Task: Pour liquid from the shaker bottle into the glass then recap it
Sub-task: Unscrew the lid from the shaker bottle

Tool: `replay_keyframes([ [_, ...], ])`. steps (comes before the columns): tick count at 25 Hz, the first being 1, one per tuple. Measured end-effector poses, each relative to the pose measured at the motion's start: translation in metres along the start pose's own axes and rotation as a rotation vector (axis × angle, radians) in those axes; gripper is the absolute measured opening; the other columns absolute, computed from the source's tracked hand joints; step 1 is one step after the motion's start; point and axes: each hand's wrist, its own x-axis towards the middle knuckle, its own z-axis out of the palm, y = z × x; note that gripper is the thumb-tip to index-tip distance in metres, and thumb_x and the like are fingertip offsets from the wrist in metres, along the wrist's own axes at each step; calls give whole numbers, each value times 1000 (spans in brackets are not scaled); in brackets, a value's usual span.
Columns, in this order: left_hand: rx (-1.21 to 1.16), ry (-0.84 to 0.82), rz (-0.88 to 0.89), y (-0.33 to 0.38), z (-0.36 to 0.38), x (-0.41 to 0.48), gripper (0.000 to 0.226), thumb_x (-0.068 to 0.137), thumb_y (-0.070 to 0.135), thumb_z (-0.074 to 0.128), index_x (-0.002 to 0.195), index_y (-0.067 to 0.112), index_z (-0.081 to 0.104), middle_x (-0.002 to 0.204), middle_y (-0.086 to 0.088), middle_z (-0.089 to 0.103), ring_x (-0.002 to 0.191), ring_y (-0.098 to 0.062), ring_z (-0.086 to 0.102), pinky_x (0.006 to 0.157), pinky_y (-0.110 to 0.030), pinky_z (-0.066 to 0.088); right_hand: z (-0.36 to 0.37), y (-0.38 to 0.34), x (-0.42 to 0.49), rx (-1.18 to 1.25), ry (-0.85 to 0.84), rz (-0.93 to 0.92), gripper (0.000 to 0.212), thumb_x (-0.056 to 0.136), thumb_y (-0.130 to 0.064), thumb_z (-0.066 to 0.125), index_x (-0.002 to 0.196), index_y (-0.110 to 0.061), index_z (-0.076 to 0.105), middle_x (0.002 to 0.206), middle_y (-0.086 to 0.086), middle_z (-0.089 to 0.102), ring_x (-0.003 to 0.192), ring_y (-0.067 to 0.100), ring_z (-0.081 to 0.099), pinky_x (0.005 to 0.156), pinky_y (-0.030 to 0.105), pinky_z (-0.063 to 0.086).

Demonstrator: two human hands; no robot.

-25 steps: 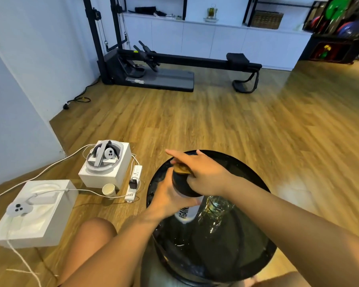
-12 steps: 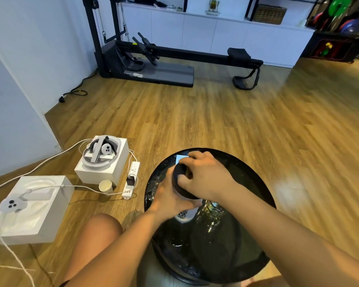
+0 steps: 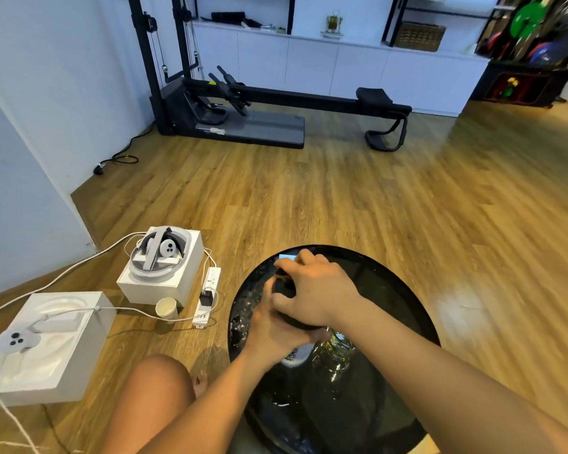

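Note:
The shaker bottle (image 3: 295, 355) stands upright on a round black glossy table (image 3: 391, 290), its white body mostly hidden. My left hand (image 3: 273, 329) wraps around the bottle's body from the left. My right hand (image 3: 312, 290) is closed from above on the black cap (image 3: 284, 288), covering most of it. A clear faceted glass (image 3: 336, 353) holding yellowish liquid sits just right of the bottle, partly under my right forearm.
On the wooden floor to the left are two white boxes (image 3: 164, 273) (image 3: 43, 345) with headset parts, a paper cup (image 3: 166, 309), a power strip (image 3: 207, 298) and white cables. My bare knee (image 3: 158, 385) is beside the table. A rowing machine (image 3: 276, 106) stands at the far wall.
My right hand has come down over the cap, from a fingertip hold with a gold piece showing to a full grip, and has turned on it. The left hand kept its hold.

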Motion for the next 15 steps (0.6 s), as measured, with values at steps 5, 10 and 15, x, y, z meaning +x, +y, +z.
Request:
replay_keyframes([
  [5,-46,-25,12,-5,-2,-3,105,39,42,99,124,44,36,111,30,53,97,17,56,75,1,44,-17,-7,-4,92,-110,-319,72,70,-51,51,141,-39,41,98,-17,49,117,14,51,118,58,0],
  [10,-20,-46,39,7,-3,-4,106,54,22,100,138,16,35,118,7,60,113,-12,60,96,-25,50,-10,-12,-3,-181,54,-17,62,88,-69,38,134,-28,49,121,6,54,119,32,44,101,50,30],
  [15,-101,-73,-6,-4,-2,-1,67,75,-12,79,101,41,48,118,22,54,81,32,53,68,5,40,-14,-9,-10,1,-63,-188,50,76,-44,56,123,-28,57,109,-2,48,122,24,37,116,62,6],
])
